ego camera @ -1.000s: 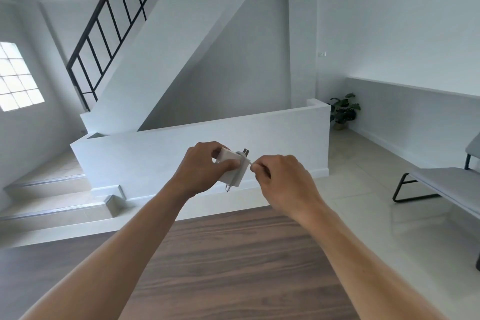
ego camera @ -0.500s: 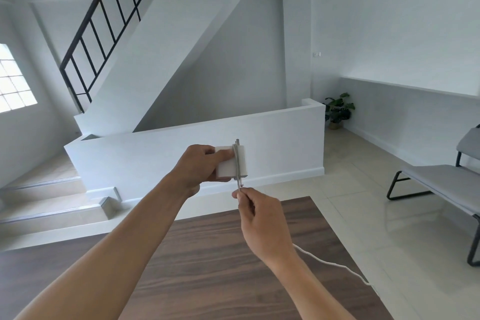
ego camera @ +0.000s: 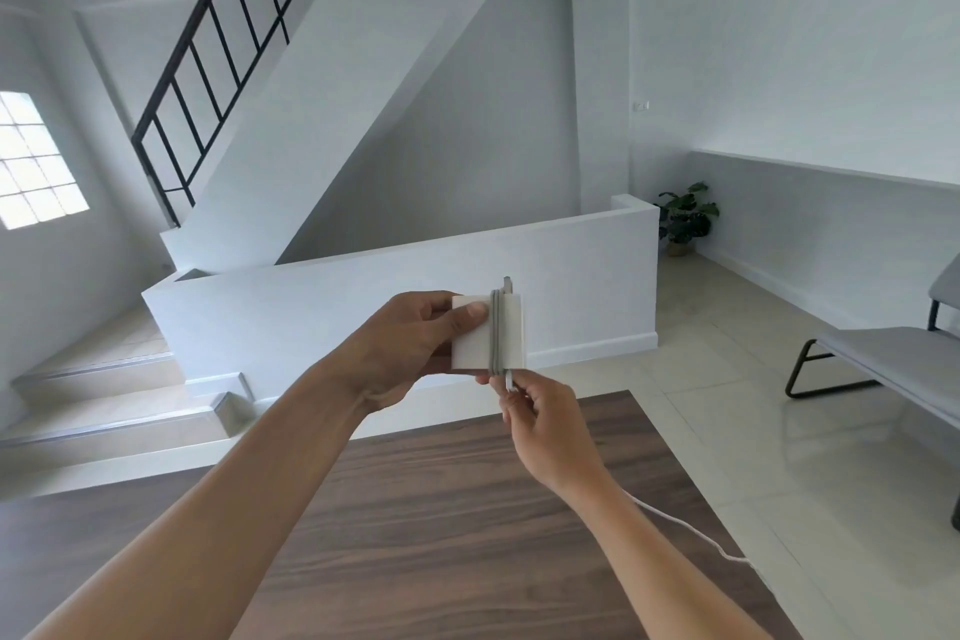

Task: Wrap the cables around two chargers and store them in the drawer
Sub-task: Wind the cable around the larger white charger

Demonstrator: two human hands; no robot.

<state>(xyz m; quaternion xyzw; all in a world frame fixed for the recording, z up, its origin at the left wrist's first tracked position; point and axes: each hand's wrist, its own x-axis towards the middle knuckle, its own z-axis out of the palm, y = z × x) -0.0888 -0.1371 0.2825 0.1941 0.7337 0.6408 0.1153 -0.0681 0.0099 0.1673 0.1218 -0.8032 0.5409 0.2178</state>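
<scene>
Fingers (ego camera: 475, 311) of left hand (ego camera: 410, 348) clamp white charger (ego camera: 470, 348) above counter (ego camera: 415, 535), steadying it as spool. Right hand (ego camera: 545, 426) pinches cable (ego camera: 496, 333) beneath charger, likely tensioning next turn. Drawer unseen.

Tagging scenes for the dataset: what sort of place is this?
Probably a sparse home interior, a stair hall or living area: a staircase with a black railing rises behind a low white wall, a potted plant stands in the corner, and a wooden table sits on tiled floor.
</scene>
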